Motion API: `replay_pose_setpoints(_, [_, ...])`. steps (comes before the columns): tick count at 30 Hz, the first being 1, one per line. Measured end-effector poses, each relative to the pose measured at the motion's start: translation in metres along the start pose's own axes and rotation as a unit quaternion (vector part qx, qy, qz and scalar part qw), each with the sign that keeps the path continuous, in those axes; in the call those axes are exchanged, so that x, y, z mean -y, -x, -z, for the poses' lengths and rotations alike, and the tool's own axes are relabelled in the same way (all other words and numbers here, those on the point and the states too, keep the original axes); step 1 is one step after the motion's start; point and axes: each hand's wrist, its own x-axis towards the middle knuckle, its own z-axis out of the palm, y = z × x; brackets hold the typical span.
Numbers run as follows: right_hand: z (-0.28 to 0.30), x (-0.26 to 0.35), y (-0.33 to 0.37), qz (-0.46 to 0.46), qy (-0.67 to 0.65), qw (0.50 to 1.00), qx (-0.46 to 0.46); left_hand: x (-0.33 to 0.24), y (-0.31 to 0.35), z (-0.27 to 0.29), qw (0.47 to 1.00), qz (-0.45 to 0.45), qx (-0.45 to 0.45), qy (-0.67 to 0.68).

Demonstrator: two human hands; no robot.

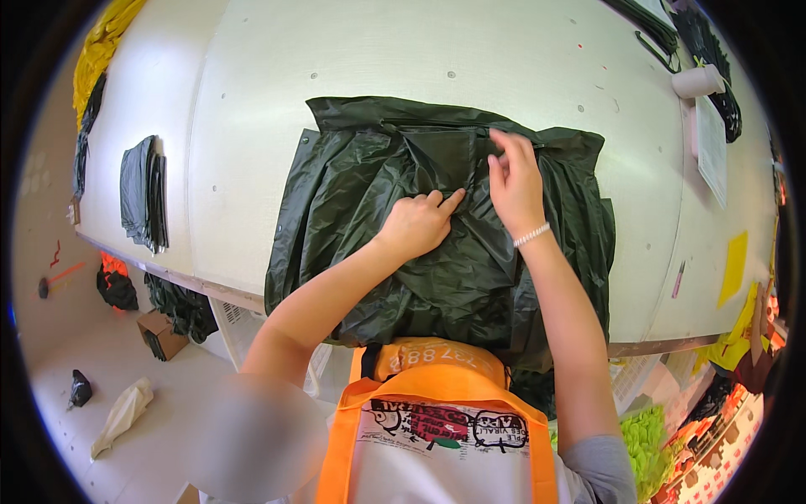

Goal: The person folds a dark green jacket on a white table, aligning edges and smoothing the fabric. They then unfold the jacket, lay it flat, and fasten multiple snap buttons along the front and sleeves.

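A dark green raincoat [353, 244] of thin, shiny fabric lies spread and wrinkled on the table in front of me. My left hand [417, 225] rests on its middle, fingers curled into the fabric and the index finger stretched toward a pocket-like panel [442, 160]. The thumb of that hand is hidden. At the upper right of this panel is my right hand [515, 178], its fingers bent and its thumb apart from them. Its fingertips are slightly blurred near the coat's upper edge, and no fabric shows between them.
The pale table [252, 84] carries a folded dark stack [144, 193] at left and yellow fabric [101, 50] at far left. On the right are a white roll [698, 81], a white sheet [710, 151], a pen [678, 279] and a yellow paper [733, 269]. A cardboard box [163, 333] stands below left.
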Motion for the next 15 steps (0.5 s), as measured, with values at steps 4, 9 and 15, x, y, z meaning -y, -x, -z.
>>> replay_pose_setpoints(4, [-0.028, -0.020, -0.031, 0.029, 0.041, 0.997, 0.058, -0.007, -0.007, 0.033, 0.997, -0.009, -0.049, 0.053])
replay_pose_setpoints(9, [-0.040, -0.043, -0.032, -0.165, -0.091, 0.981, 0.041, 0.015, -0.037, 0.034, 0.992, -0.049, -0.093, 0.076])
replay_pose_setpoints(15, [0.023, 0.011, 0.020, 0.129, 0.131, 0.963, 0.200, 0.042, -0.031, -0.008, 0.998, -0.054, 0.037, 0.004])
